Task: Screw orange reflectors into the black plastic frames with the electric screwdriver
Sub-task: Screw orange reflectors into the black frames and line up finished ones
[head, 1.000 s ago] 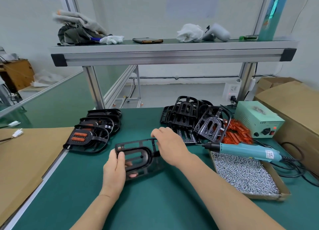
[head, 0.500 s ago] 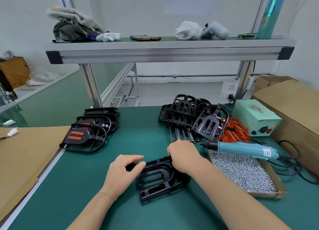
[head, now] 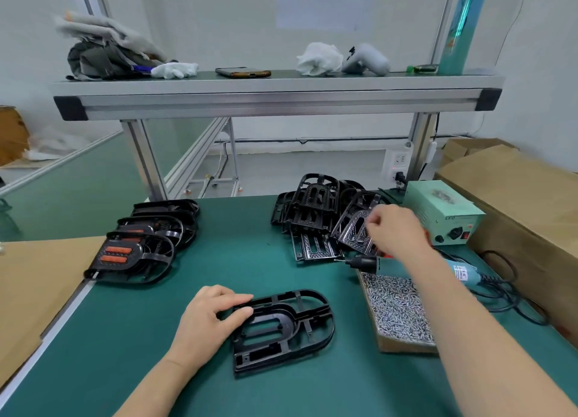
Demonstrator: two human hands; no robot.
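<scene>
On the green table [head: 250,247], near its front edge, I see a single black frame [head: 283,327] lying flat with its rounded end pointing right and its square end towards my left hand [head: 212,321]. That hand rests palm down just beside the frame's left end. Its thumb and forefinger are curled onto the near corner of the rim and pinch it, and the other fingers are bent loosely behind them. The left forearm comes in from the bottom of the view at a slant.

My right hand [head: 395,230] is stretched well forward and to the right, raised above the heap of bare black frames [head: 316,208] at the back of the table. The back of the hand faces up and the fingers are bent downwards. From this angle I cannot tell whether they hold anything. The right forearm crosses over the electric screwdriver [head: 462,273], which lies on its side with its bit pointing left, and over the cardboard tray [head: 406,348] of small silver screws.

To the left, a stack of frames [head: 150,251] sits at the table's edge. The top one carries two orange reflectors [head: 115,254]. A pale green power box [head: 438,210] stands behind the right hand. The frame in front of me has no reflector in its slots.
</scene>
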